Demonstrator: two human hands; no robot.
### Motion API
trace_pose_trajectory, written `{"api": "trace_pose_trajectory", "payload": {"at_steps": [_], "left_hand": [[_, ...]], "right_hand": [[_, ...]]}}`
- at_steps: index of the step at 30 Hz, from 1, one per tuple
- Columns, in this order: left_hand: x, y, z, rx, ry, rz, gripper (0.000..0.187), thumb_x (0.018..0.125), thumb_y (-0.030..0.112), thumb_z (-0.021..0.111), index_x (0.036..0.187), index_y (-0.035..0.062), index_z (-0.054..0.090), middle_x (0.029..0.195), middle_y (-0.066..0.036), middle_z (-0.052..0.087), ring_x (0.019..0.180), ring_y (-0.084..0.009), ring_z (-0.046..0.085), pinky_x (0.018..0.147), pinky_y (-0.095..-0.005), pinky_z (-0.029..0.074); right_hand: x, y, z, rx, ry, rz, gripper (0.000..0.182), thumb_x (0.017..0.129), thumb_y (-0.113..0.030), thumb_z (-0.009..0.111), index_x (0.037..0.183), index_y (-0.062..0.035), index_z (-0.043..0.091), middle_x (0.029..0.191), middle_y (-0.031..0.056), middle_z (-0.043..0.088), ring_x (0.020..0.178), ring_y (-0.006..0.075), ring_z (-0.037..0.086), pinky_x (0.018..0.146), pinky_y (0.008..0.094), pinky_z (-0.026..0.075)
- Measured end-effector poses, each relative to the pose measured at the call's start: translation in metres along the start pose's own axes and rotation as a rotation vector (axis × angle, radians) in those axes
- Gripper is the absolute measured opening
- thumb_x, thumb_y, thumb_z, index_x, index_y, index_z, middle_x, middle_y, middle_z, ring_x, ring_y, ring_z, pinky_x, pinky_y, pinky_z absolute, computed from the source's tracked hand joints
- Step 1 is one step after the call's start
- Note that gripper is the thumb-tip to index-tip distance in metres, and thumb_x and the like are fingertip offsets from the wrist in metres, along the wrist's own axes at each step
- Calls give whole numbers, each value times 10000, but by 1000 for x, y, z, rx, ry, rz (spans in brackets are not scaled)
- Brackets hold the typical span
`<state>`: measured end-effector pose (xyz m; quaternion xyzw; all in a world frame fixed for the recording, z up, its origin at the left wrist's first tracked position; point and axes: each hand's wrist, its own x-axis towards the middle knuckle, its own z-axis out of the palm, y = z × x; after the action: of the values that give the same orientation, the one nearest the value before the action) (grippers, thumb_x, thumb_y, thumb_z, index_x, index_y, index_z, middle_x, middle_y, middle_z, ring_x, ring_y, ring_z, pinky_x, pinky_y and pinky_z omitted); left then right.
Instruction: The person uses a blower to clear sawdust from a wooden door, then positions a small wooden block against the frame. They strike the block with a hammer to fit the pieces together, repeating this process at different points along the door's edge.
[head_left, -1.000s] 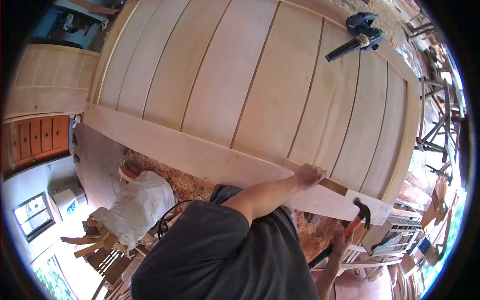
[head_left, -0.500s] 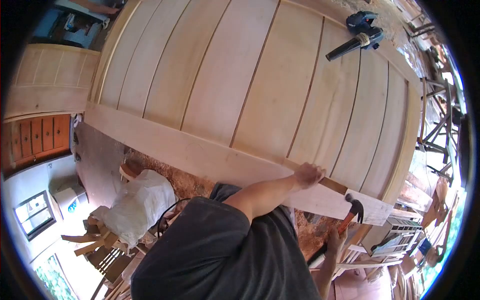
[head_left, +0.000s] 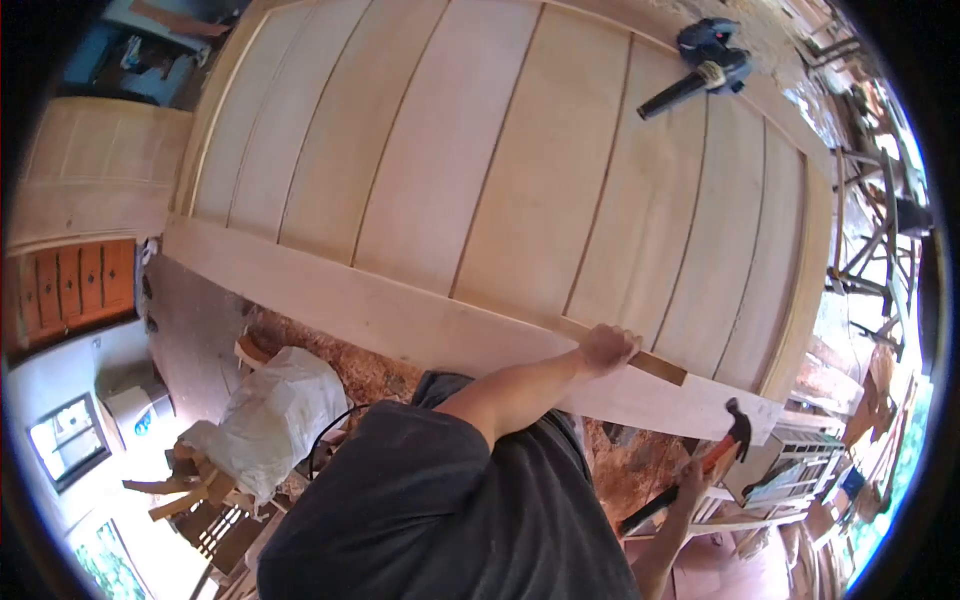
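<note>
A large pale wooden panel (head_left: 420,150) of several boards lies in front of me, with a frame rail (head_left: 350,287) along its near side. Near the right end of that rail, my left hand (head_left: 608,349) is closed around a narrow wooden strip (head_left: 662,369) lying along the rail's inner edge. The strip's right end sticks out past my fingers. My right hand (head_left: 691,480) is wrapped round the orange and black handle of a claw hammer (head_left: 740,428). Its head is raised, to the right of the strip's end and apart from it.
A blower (head_left: 708,68) rests on the panel's far right corner. Below left, a white plastic sack (head_left: 280,410) sits by wood offcuts (head_left: 190,485). Another panel (head_left: 100,165) stands at the left. Wooden racks (head_left: 875,240) and scrap wood line the right side.
The hammer has swung right, away from the strip's end, with my right hand shifting slightly the same way. My left hand stays on the strip. The whole view has shifted a little.
</note>
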<state>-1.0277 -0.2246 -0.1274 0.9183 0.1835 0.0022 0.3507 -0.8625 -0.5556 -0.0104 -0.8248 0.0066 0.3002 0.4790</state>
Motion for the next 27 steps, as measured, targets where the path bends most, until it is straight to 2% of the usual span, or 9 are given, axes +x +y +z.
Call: {"api": "trace_pose_trajectory", "payload": {"at_steps": [2, 6, 7, 9, 11, 13, 16, 25, 27], "left_hand": [[3, -3, 12, -43, 67, 5, 154, 881, 159, 523, 967, 65, 610, 916, -141, 682, 869, -298, 695, 704, -448, 555], [-13, 38, -40, -132, 49, 204, 126, 815, 162, 591, 880, 62, 629, 906, -123, 659, 843, -303, 671, 746, -433, 559], [-26, 51, -54, -134, 10, 274, 115, 819, 163, 591, 868, 70, 637, 909, -116, 657, 844, -305, 667, 750, -424, 563], [-52, 54, -45, 29, -320, 199, 188, 827, 163, 589, 946, 51, 682, 1144, -183, 630, 1077, -344, 622, 898, -457, 535], [-81, 34, -30, 205, -260, 251, 301, 841, 160, 571, 1064, -6, 687, 1425, -267, 451, 1339, -423, 429, 1056, -530, 423], [-96, 19, -20, 266, -469, 122, 366, 856, 137, 547, 1134, -74, 658, 1552, -323, 225, 1446, -479, 224, 1138, -584, 292], [-83, 44, -38, 454, -653, 135, 388, 894, 156, 518, 1192, -62, 637, 1532, -339, 265, 1401, -503, 314, 1122, -570, 326], [-85, 63, 1, 494, -525, -5, 372, 899, 129, 506, 1144, -120, 632, 1505, -409, 225, 1377, -569, 294, 1091, -568, 382], [-76, 77, -10, 462, -642, -68, 392, 912, 138, 495, 1178, -124, 613, 1517, -400, 206, 1374, -568, 301, 1070, -574, 399]], "right_hand": [[26, 32, -38, 108, 120, 0, 264, 897, -66, 588, 1158, -80, 555, 731, -42, 516, 568, 50, 487, 468, 206, 388], [-21, -37, 23, 176, 226, -34, 194, 886, -70, 612, 1075, -83, 566, 698, -39, 491, 541, 66, 482, 444, 232, 388], [-15, -6, 16, 127, 212, -6, 169, 884, -72, 617, 1043, -80, 559, 695, -34, 494, 536, 70, 480, 443, 236, 390], [-15, 28, 15, 55, 185, 76, 145, 879, -74, 623, 1000, -74, 543, 689, -24, 501, 524, 79, 478, 439, 243, 393], [-17, 50, 30, 17, 113, 111, 143, 899, -101, 632, 997, -78, 531, 673, -21, 499, 508, 82, 480, 433, 238, 395], [-17, 68, 35, 36, 24, 142, 147, 924, -126, 634, 1005, -81, 520, 657, -20, 492, 493, 82, 479, 426, 233, 401], [-14, 83, 34, 145, -32, 233, 159, 931, -119, 626, 1016, -75, 499, 660, -14, 491, 483, 87, 481, 422, 237, 416], [11, 102, 6, 115, -205, 206, 188, 942, -107, 611, 1081, -74, 489, 684, -14, 503, 492, 87, 492, 429, 238, 422], [16, 103, -2, 80, -217, 222, 192, 937, -105, 614, 1085, -78, 494, 689, -14, 507, 507, 87, 499, 431, 239, 422]]}}
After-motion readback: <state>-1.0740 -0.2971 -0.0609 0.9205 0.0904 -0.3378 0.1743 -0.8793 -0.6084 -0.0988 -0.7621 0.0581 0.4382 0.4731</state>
